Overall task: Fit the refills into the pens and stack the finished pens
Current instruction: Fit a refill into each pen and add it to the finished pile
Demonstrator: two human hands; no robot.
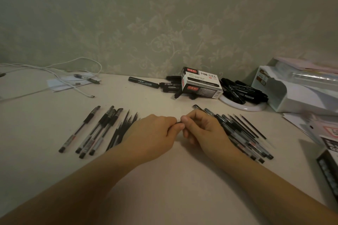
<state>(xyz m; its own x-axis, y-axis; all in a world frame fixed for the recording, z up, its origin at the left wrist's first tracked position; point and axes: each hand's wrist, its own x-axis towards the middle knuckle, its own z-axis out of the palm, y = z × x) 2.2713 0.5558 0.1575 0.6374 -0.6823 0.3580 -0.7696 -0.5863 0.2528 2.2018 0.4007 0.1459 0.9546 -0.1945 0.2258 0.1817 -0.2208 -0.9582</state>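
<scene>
My left hand [155,133] and my right hand [203,129] meet at the middle of the table, fingertips pinched together on one small dark pen piece [178,123]; most of it is hidden by the fingers. To the left lie several capped pens [95,131] side by side, with a bundle of thin black refills [122,128] partly under my left wrist. Right of my right hand lies a pile of clear pen barrels [243,137] and loose refills [253,127].
A pen box marked 1120 [201,83] stands at the back among black markers [143,82], more of them on a white plate [243,107]. White cables [73,82] lie back left. A white organiser [296,93] and boxes [329,155] crowd the right edge.
</scene>
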